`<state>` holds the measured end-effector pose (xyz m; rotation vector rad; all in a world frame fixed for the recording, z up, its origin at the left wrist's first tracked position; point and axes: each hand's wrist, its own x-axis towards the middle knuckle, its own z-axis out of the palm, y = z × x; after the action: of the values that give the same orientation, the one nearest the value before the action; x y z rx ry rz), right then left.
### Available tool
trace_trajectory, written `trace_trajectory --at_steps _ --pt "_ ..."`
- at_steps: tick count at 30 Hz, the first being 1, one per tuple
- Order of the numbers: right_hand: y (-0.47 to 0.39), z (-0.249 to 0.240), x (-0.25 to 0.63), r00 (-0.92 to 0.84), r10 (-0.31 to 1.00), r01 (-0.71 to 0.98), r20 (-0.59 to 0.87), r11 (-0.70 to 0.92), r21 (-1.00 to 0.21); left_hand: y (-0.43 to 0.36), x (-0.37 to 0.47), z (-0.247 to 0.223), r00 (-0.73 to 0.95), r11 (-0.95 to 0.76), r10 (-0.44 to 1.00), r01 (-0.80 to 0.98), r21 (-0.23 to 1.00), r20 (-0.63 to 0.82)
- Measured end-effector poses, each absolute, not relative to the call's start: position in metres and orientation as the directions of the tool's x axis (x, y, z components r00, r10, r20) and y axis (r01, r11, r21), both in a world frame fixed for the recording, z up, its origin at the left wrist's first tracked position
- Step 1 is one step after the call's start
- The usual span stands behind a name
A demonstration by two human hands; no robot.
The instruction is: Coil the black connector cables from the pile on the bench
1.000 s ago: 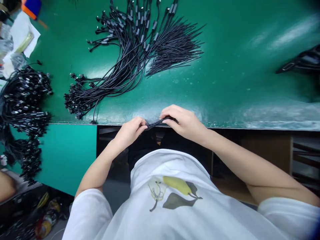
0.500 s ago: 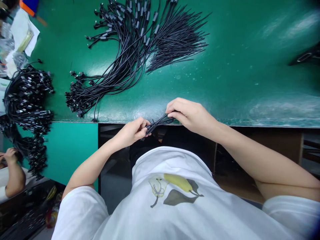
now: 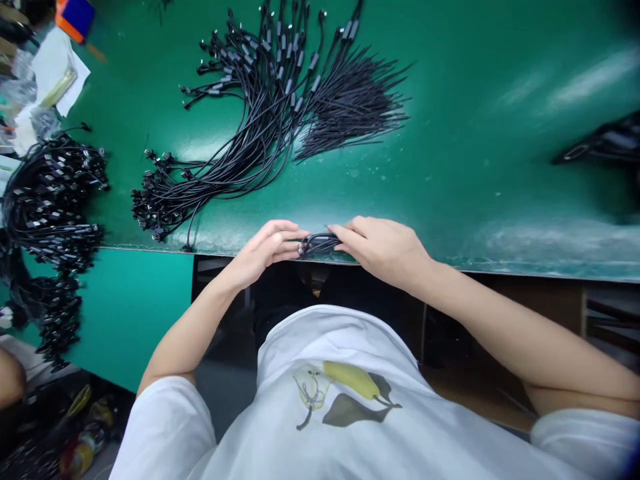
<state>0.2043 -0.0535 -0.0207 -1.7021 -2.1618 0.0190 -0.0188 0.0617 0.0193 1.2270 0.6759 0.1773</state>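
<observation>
A coiled black cable (image 3: pixel 320 243), folded into a short bundle, lies level between my hands at the table's front edge. My right hand (image 3: pixel 380 247) pinches the bundle's right end between thumb and fingers. At its left end my left hand (image 3: pixel 267 250) grips it with fairly straight fingers, near a small shiny connector (image 3: pixel 301 249). Part of the bundle is hidden by the fingers. Beyond my hands, a large spread of black cables (image 3: pixel 255 127) with connectors and grey sleeves lies on the green table, beside a fan of thin black strips (image 3: pixel 355 110).
Another heap of black cables (image 3: pixel 55 193) hangs over the left table edge. Papers (image 3: pixel 60 67) and an orange-and-blue object (image 3: pixel 75 19) are at the upper left. A dark object (image 3: pixel 605 143) lies far right on the green table (image 3: pixel 470 147). Part of another person's arm (image 3: pixel 10 380) shows at lower left.
The bundle has turned more level and come over the table's edge. My left hand has moved up, its fingers straighter. My right hand has shifted slightly down. The view has tilted a little.
</observation>
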Motion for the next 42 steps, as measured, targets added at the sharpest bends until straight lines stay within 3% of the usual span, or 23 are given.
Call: trace_trajectory --at_steps 3,8,11,15,18,20,24,27,30,35,38,42 --pt "-0.058 -0.022 0.21 -0.088 0.924 0.953 0.372 0.186 -0.237 0.057 -0.01 0.008 0.854 0.173 0.482 0.129 0.976 -0.198" --pt "-0.055 -0.016 0.199 -0.091 0.855 0.961 0.511 0.209 -0.179 0.045 0.017 -0.009 0.841 -0.139 0.532 -0.023 0.99 0.094" --pt "-0.052 -0.014 0.196 -0.048 0.844 0.963 0.534 0.181 -0.201 0.049 0.022 -0.01 0.864 -0.262 0.488 0.011 0.965 0.122" --pt "-0.051 -0.025 0.192 -0.163 0.835 0.94 0.525 0.294 -0.176 0.055 0.021 -0.011 0.887 -0.406 0.458 0.15 0.901 0.058" --pt "-0.049 -0.034 0.19 -0.21 0.838 0.924 0.504 0.339 -0.177 0.055 0.024 -0.015 0.885 -0.41 0.465 0.223 0.884 -0.007" --pt "-0.049 -0.035 0.195 -0.191 0.879 0.927 0.436 0.308 -0.215 0.055 0.024 -0.018 0.867 -0.321 0.497 0.216 0.922 -0.03" --pt "-0.051 -0.028 0.225 -0.082 0.959 0.939 0.27 0.165 -0.302 0.058 0.023 -0.021 0.792 -0.067 0.604 0.165 0.984 -0.092" --pt "-0.057 -0.022 0.244 0.074 0.965 0.927 0.252 0.026 -0.374 0.058 0.027 -0.024 0.758 -0.017 0.642 0.162 0.987 -0.113" --pt "-0.061 -0.019 0.241 0.122 0.962 0.915 0.244 -0.014 -0.403 0.052 0.04 -0.021 0.77 -0.053 0.633 0.138 0.989 -0.074" --pt "-0.058 -0.021 0.219 -0.005 0.962 0.934 0.274 0.102 -0.342 0.05 0.056 -0.009 0.754 -0.328 0.653 0.195 0.924 0.073" --pt "-0.054 -0.024 0.219 0.01 0.96 0.884 0.281 0.123 -0.45 0.053 0.052 -0.006 0.714 -0.357 0.696 0.249 0.9 0.078" --pt "-0.052 -0.021 0.221 0.03 0.976 0.814 0.218 0.102 -0.571 0.05 0.043 -0.007 0.697 -0.354 0.706 0.194 0.915 0.126"
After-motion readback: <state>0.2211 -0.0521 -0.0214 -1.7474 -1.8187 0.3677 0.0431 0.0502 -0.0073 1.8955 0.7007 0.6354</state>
